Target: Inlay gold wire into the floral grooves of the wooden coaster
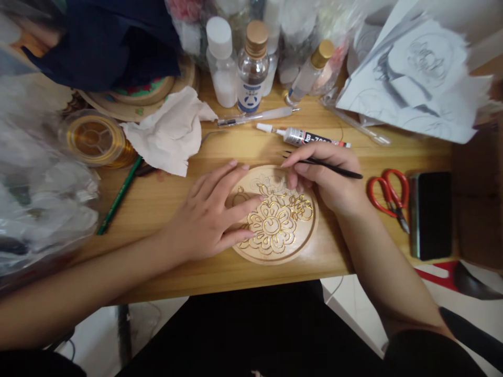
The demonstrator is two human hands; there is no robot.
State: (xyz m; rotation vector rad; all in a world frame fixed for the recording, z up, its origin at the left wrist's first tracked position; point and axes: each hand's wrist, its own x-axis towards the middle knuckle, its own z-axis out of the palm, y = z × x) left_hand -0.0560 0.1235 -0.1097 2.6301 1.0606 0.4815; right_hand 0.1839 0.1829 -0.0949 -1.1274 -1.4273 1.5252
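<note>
A round wooden plaque (251, 250) lies flat near the table's front edge. Gold wire (271, 225) outlines a large flower and smaller motifs on it, while fainter drawn lines show near its far rim. Spread over the plaque's left side is my left hand (214, 209), fingers apart and palm down. Above the far right rim, my right hand (326, 173) is closed around black tweezers (338, 169). Their thin tips point left, apart from each other, and I see nothing between them. Just beyond that hand lies a tube of B-7000 glue (301, 137).
Red-handled pliers (389, 193) and a phone (431, 215) lie to the right. A gold wire spool (96, 139), crumpled tissue (168, 131) and green pencil (120, 196) are on the left. Several bottles (252, 68), a white pen-like tool (259, 116) and sketched papers (416, 78) line the back.
</note>
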